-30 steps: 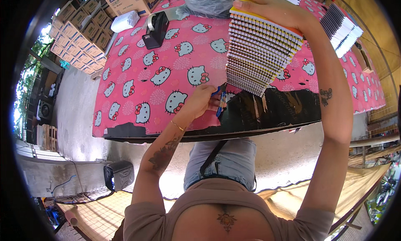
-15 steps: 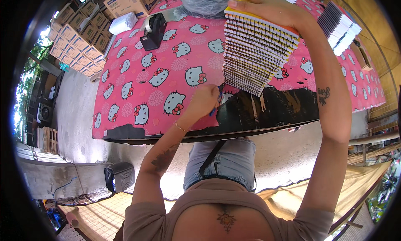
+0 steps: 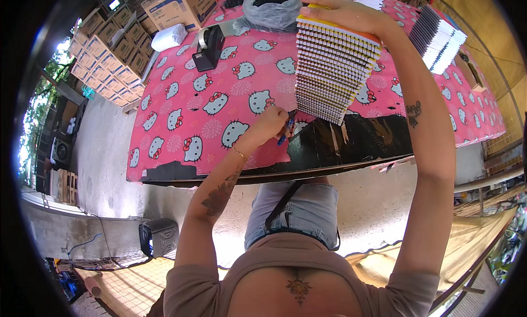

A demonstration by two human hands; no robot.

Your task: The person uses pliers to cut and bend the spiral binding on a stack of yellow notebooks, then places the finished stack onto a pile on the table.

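A tall stack of spiral-bound notebooks (image 3: pixel 335 64) stands on the table, its coil-bound edges facing me and yellow and orange covers showing at the top. My right hand (image 3: pixel 346 15) lies over the top of the stack, fingers and thumb curled at its far left corner. Low beside the stack's left edge, my left hand (image 3: pixel 273 124) is closed around a small blue-handled tool (image 3: pixel 285 133) with a dark tip. The tip is close to the lowest coils; whether it touches them I cannot tell. My fingers hide most of the tool.
On the pink patterned table cover (image 3: pixel 181 100) sit a black tape dispenser (image 3: pixel 208 51), a clear plastic bag (image 3: pixel 272 12) of black coils and a white package (image 3: pixel 169 38). More bound notebooks (image 3: pixel 439 40) stand at the right. Cartons (image 3: pixel 110 59) are piled beyond the left edge.
My view has shifted slightly. The left hand has turned a little, showing more of the blue tool beside the lower coils. My right hand stays on top of the stack.
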